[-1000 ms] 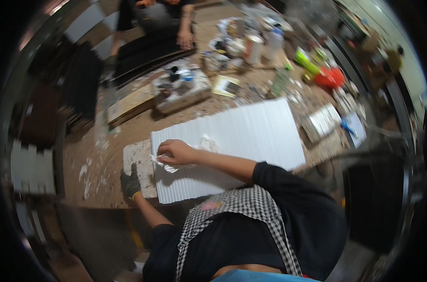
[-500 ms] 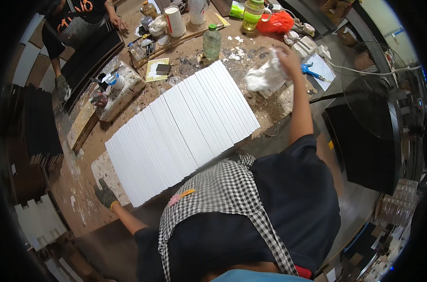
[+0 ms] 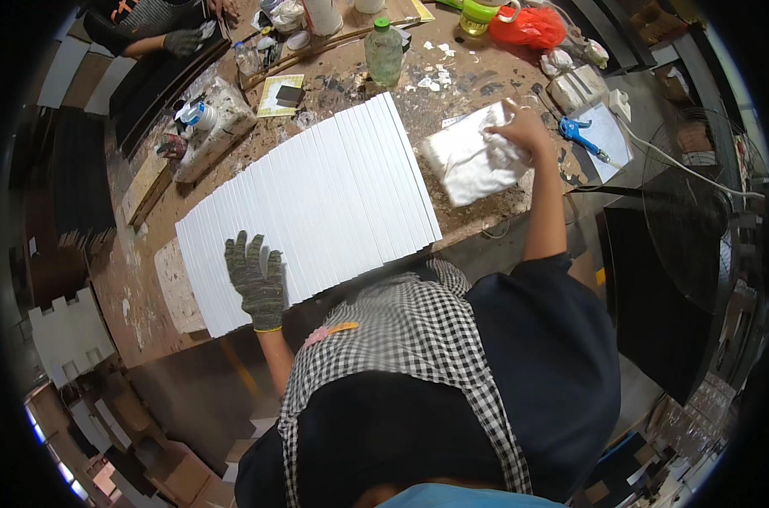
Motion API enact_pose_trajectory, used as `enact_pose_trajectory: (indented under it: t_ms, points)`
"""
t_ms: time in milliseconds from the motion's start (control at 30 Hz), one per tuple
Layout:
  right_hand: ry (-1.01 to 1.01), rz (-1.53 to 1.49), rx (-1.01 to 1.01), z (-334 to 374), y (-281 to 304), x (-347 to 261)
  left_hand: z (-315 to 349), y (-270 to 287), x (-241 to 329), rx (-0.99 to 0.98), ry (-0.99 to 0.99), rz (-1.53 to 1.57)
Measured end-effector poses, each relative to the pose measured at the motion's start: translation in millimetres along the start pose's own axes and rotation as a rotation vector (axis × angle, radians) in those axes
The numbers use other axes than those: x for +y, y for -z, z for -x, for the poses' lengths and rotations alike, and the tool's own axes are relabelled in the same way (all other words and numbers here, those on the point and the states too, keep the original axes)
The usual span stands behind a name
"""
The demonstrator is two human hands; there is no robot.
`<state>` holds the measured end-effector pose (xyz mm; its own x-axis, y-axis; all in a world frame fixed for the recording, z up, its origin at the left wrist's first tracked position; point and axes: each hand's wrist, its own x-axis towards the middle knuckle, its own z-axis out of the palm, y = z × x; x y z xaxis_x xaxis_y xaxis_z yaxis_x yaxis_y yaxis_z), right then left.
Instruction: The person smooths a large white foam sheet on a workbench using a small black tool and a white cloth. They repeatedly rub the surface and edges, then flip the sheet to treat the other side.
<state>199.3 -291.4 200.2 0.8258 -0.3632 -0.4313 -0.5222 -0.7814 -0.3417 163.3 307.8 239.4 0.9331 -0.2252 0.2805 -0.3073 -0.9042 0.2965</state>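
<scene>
A row of long white strips point(image 3: 334, 186), set side by side, spans the middle of the worktable point(image 3: 139, 309). My left hand point(image 3: 258, 284), in a dark grey-green knit glove, rests on the strips' near left part with its fingers stretched out. To the right of the row, my bare right hand point(image 3: 524, 133) pinches a crumpled white cloth point(image 3: 467, 159) by its upper edge. The cloth spreads over the table's right side; whether all of it touches the surface I cannot tell.
Beyond the strips stands a green-capped bottle point(image 3: 384, 55). A blue air blow gun point(image 3: 581, 133) lies at right, near a red plastic bag point(image 3: 527, 28). A paint-stained block point(image 3: 219, 127) stands at left. At upper left, a co-worker's gloved hand point(image 3: 184, 41) holds something pale over dark boards.
My left hand has moved from beside the strips' left end onto them. The cloth, bunched and blurred before, now hangs lower and more spread out in my right hand. The view has shifted slightly.
</scene>
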Motion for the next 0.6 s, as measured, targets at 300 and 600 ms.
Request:
enact_pose_trajectory:
  t_ms: [300, 600]
  points:
    - [0.019, -0.014, 0.161, 36.7, -41.6, -24.0, -8.0, -40.1, 84.6, -0.042, -0.267, 0.119]
    - [0.385, -1.258, 0.213, 134.9, -30.6, -117.1, 32.8, -21.0, 68.5, -0.039, -0.068, 0.131]
